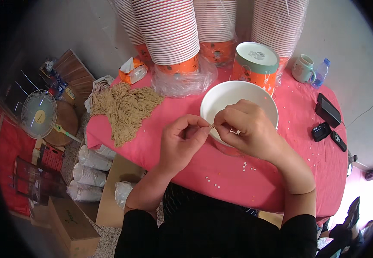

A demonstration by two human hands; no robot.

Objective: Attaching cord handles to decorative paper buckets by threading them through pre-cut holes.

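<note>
My left hand [178, 142] and my right hand [252, 129] meet at the near left rim of a paper bucket [221, 95], white inside, standing upright on the table. Thumb and forefinger of each hand are pinched together, fingertips almost touching. Between them shows a tiny pale bit, too small to name. The right hand covers part of the bucket's mouth. To the left of the hands lies a heap of tan cords [124, 107]. Small white discs [245, 167] are scattered on the cloth in front of the bucket.
Tall stacks of nested buckets [167, 30] stand along the back of the pink-covered table [233, 189]. Behind the open bucket sits an upside-down one [255, 64]. A mug [302, 69], a water bottle [321, 74] and a black device [327, 111] are at the right.
</note>
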